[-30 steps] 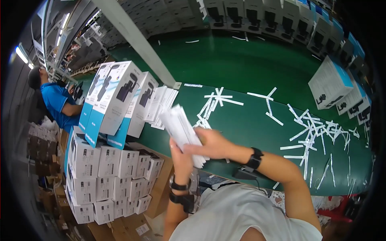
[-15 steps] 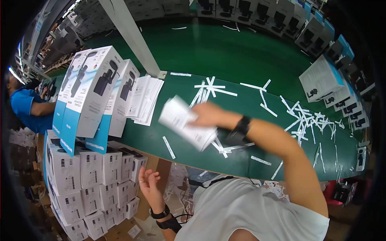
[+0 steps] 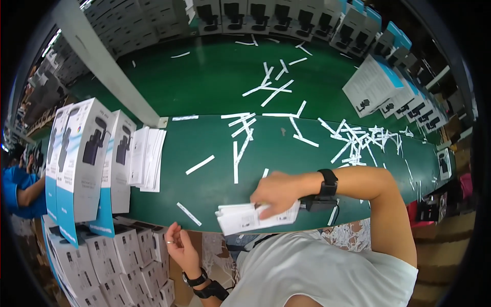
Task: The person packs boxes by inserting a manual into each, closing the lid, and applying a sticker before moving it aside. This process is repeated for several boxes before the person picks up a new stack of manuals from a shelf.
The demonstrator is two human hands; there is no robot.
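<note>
1. Our right hand (image 3: 276,193) grips a stack of white leaflets (image 3: 255,217) at the near edge of the green table (image 3: 215,148).
2. Our left hand (image 3: 176,245) hangs below the edge, fingers loosely curled and holding nothing, beside stacked white boxes (image 3: 128,256).
3. White paper strips (image 3: 358,138) litter the tabletop.

My green bench (image 3: 215,148) runs left to right in front of me. White paper strips (image 3: 353,138) lie scattered across it, thickest toward the right. At its left end stand tall white-and-blue boxes (image 3: 82,153), with a small stack of white leaflets (image 3: 146,158) lying just beside them.
</note>
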